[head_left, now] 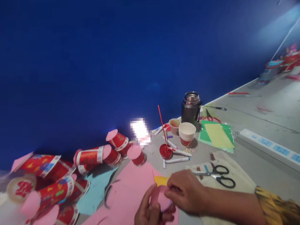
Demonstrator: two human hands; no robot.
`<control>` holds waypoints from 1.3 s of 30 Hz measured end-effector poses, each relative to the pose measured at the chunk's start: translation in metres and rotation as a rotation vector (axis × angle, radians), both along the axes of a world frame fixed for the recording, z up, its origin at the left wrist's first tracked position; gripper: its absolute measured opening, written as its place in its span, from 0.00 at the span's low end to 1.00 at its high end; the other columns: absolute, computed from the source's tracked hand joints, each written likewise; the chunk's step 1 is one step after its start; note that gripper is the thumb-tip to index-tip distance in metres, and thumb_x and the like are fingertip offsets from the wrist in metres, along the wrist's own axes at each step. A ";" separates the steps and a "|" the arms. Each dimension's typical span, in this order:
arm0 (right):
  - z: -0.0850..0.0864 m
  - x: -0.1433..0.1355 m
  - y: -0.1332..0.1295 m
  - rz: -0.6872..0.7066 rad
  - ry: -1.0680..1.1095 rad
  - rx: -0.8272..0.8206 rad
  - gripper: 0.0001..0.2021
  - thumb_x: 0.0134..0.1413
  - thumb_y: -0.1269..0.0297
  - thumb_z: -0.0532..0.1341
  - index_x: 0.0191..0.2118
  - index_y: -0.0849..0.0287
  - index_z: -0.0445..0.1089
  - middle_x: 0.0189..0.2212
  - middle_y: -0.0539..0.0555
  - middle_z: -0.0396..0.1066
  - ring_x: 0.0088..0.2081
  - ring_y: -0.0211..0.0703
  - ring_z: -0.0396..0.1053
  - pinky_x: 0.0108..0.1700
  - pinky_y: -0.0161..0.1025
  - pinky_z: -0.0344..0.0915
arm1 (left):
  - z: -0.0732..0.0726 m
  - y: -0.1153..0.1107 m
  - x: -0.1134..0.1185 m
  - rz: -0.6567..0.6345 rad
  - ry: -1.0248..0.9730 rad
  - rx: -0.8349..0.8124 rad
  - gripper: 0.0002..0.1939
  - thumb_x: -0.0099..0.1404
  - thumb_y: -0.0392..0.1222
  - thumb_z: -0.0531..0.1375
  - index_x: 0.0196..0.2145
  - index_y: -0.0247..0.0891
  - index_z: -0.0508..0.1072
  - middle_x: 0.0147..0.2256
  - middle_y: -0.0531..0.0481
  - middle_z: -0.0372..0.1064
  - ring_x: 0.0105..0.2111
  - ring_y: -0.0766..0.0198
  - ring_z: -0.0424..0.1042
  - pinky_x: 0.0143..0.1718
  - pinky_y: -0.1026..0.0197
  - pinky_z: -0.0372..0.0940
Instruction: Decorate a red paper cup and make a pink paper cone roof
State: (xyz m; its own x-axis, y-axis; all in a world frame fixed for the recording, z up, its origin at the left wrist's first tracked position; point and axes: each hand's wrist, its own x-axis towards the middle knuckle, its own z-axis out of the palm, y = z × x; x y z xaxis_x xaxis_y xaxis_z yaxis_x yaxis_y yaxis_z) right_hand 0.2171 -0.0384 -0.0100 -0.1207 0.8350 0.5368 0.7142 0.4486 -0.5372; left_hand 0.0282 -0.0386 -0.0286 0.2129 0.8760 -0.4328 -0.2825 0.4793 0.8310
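My left hand [150, 212] is wrapped round a small round pink piece [161, 198] at the bottom centre. The fingertips of my right hand [183, 193] are pressed together at the upper right edge of that piece. Beneath and to the left of my hands lies a large pink paper sheet [133, 188]. A bit of yellow paper [161, 180] shows just behind the fingers. Black-handled scissors [219, 176] rest on a pale cloth [237, 185], right of my hands and behind my right forearm.
Red paper cups [89, 156] with pink paper discs lie at the left by blue paper [97, 188]. Markers [177, 160], a red dish [165, 151], a white-rimmed cup [187, 134] and a dark flask [190, 107] stand behind. A power strip [274, 150] is at the right.
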 end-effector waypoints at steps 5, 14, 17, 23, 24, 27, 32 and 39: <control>0.004 0.008 -0.002 0.106 0.034 -0.046 0.14 0.65 0.54 0.62 0.32 0.58 0.74 0.21 0.48 0.72 0.24 0.37 0.65 0.29 0.37 0.52 | 0.029 -0.009 0.005 -0.033 0.154 0.102 0.40 0.62 0.56 0.69 0.64 0.30 0.66 0.30 0.43 0.81 0.32 0.52 0.82 0.45 0.52 0.73; -0.005 0.012 0.003 0.174 0.163 0.034 0.05 0.61 0.72 0.59 0.36 0.57 0.72 0.30 0.53 0.77 0.31 0.41 0.72 0.35 0.37 0.65 | 0.041 -0.013 0.011 0.047 0.222 0.284 0.26 0.56 0.37 0.71 0.52 0.38 0.75 0.48 0.41 0.80 0.48 0.55 0.79 0.50 0.59 0.71; -0.002 0.013 0.006 0.147 0.215 0.112 0.06 0.62 0.72 0.60 0.36 0.55 0.71 0.30 0.53 0.77 0.33 0.43 0.74 0.37 0.38 0.69 | 0.044 -0.010 0.010 0.022 0.154 0.205 0.27 0.57 0.38 0.70 0.54 0.38 0.72 0.38 0.46 0.80 0.35 0.60 0.79 0.40 0.60 0.72; 0.001 0.016 0.009 0.183 0.231 0.228 0.08 0.62 0.76 0.61 0.39 0.54 0.71 0.32 0.52 0.78 0.35 0.42 0.76 0.38 0.39 0.71 | 0.045 -0.005 0.004 0.004 -0.266 -0.039 0.25 0.63 0.50 0.67 0.54 0.34 0.71 0.37 0.45 0.77 0.29 0.62 0.75 0.31 0.59 0.72; 0.001 0.017 0.009 0.207 0.216 0.241 0.08 0.62 0.76 0.61 0.40 0.54 0.71 0.32 0.53 0.79 0.35 0.42 0.76 0.38 0.39 0.71 | 0.046 -0.005 0.004 0.013 -0.291 -0.057 0.26 0.62 0.50 0.68 0.53 0.34 0.72 0.39 0.44 0.77 0.31 0.62 0.75 0.30 0.61 0.71; 0.001 0.016 0.005 0.266 0.167 0.244 0.08 0.64 0.75 0.60 0.42 0.54 0.72 0.35 0.54 0.80 0.37 0.43 0.75 0.40 0.40 0.71 | 0.047 -0.007 0.006 -0.007 -0.276 -0.095 0.28 0.56 0.43 0.74 0.53 0.36 0.73 0.41 0.46 0.77 0.33 0.65 0.74 0.30 0.66 0.69; 0.009 0.016 0.001 0.175 0.309 -0.169 0.09 0.69 0.62 0.58 0.41 0.58 0.74 0.31 0.52 0.77 0.29 0.40 0.70 0.32 0.37 0.66 | 0.043 -0.006 0.005 0.107 -0.199 0.002 0.32 0.51 0.38 0.77 0.52 0.39 0.72 0.33 0.53 0.76 0.32 0.67 0.75 0.38 0.65 0.70; 0.019 0.014 0.004 0.349 0.699 -0.835 0.27 0.61 0.37 0.61 0.36 0.61 0.72 0.24 0.48 0.67 0.24 0.35 0.61 0.26 0.33 0.56 | 0.039 -0.004 0.002 0.236 -0.127 0.065 0.28 0.53 0.38 0.76 0.50 0.40 0.74 0.28 0.59 0.73 0.29 0.71 0.73 0.36 0.69 0.68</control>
